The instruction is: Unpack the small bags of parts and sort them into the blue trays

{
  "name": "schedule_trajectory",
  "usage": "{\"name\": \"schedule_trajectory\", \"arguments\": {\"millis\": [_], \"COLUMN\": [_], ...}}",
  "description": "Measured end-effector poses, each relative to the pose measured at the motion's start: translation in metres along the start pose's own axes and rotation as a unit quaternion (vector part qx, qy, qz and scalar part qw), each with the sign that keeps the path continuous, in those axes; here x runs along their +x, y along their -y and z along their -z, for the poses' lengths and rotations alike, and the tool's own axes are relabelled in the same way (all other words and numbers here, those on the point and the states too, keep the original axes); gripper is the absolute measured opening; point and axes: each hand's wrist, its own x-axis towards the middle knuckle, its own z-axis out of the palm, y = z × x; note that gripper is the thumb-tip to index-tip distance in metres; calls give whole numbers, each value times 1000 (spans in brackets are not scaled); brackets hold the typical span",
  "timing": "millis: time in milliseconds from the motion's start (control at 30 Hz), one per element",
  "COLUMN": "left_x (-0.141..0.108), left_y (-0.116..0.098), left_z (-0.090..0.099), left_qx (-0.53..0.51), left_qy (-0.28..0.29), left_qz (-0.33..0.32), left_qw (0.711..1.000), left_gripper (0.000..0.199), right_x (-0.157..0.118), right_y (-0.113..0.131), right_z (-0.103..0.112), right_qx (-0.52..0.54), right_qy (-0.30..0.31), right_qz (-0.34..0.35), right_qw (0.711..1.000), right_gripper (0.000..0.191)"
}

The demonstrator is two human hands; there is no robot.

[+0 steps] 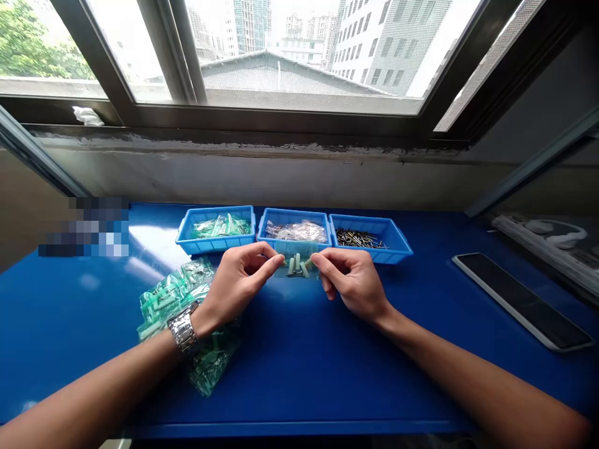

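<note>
Both hands (pixel 296 282) pinch tight on a small clear bag (pixel 297 265) of pale green pieces at centre frame, a heap of green packets (pixel 180 305) waiting lower left, three blue bins (pixel 215 246) stocked above.

Blue trays (pixel 215 244), deeper blue bench (pixel 299 368), green-filled clear bags (pixel 171 299), silver link watch (pixel 183 328)

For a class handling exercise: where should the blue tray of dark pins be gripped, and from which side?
Grip the blue tray by the flared rim at its right end, coming from the right: its left end sits against the middle blue tray, and that lip lies clear of the dark pins.
</note>
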Motion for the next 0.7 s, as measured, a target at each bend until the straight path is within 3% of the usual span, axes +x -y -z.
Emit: {"name": "schedule_trajectory", "arguments": {"millis": [167,267,367,433,500,633,700], "left_x": [0,0,1,1,0,0,4], "left_y": [1,2,4,4,2,-6,-10], "left_z": [0,1,4,4,2,3,13], "left_qx": [24,60,110,121,111,64,57], "left_qy": [-33,-53,-65,-68,-62,-26,-33], "left_qz": [-22,-63,-108,-116,-104,-70,-67], "left_qw": [999,995,986,984,986,995,996], "left_gripper": [25,13,31,28,11,33,35], "right_x": [0,0,0,1,1,1,0], "right_y": [-5,-8,-8,-6,-4,-2,-1], "right_z": [0,0,0,1,2,3,3], "right_qx": [44,41,19,15,15,13,4], "right_qy": [-5,-20,-29,-24,-2,86,109], "right_qz": [-9,-16,-17,-12,-15,-43,-40], "right_qw": [999,999,999,1000,1000,995,993], "right_gripper": [22,25,33,34,25,50,52]}}
